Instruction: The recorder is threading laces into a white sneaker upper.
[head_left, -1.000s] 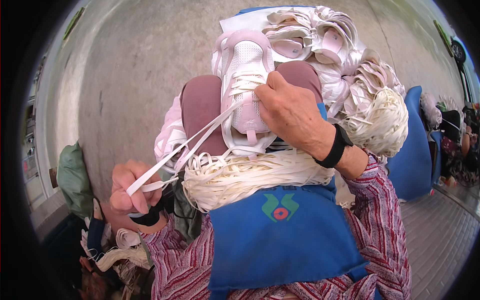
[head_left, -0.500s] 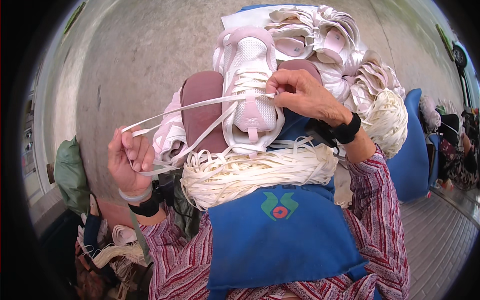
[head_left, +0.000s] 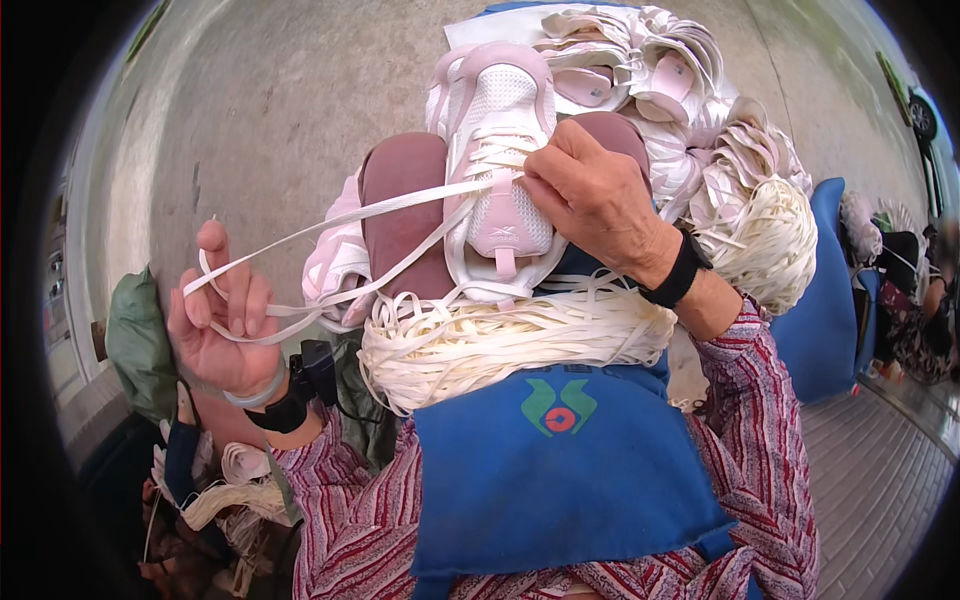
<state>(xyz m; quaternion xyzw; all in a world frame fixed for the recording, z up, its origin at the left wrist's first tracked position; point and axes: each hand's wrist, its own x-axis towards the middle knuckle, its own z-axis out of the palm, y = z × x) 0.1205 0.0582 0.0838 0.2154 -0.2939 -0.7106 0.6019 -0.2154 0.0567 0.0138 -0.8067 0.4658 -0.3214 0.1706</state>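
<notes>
A pink and white sneaker (head_left: 497, 150) rests on my lap, toe pointing away, over a bundle of white laces (head_left: 500, 340) lying on a blue cloth (head_left: 560, 470). My right hand (head_left: 600, 200) presses on the sneaker's lacing and pinches the lace at the eyelets. A white lace (head_left: 340, 235) runs in two strands from the shoe out to the left. My left hand (head_left: 225, 325) is raised with those strands wound around its fingers, pulling them taut.
A pile of pink and white sneakers (head_left: 650, 80) and another lace bundle (head_left: 760, 225) lie beyond my right hand. A blue sack (head_left: 825, 300) stands at the right, a green bag (head_left: 135, 340) at the left. Grey concrete floor (head_left: 280, 120) lies ahead. Another person (head_left: 920, 300) sits far right.
My left hand has risen and moved outward from low near my lap, drawing the lace strands tight. My right hand has shifted onto the sneaker's eyelets.
</notes>
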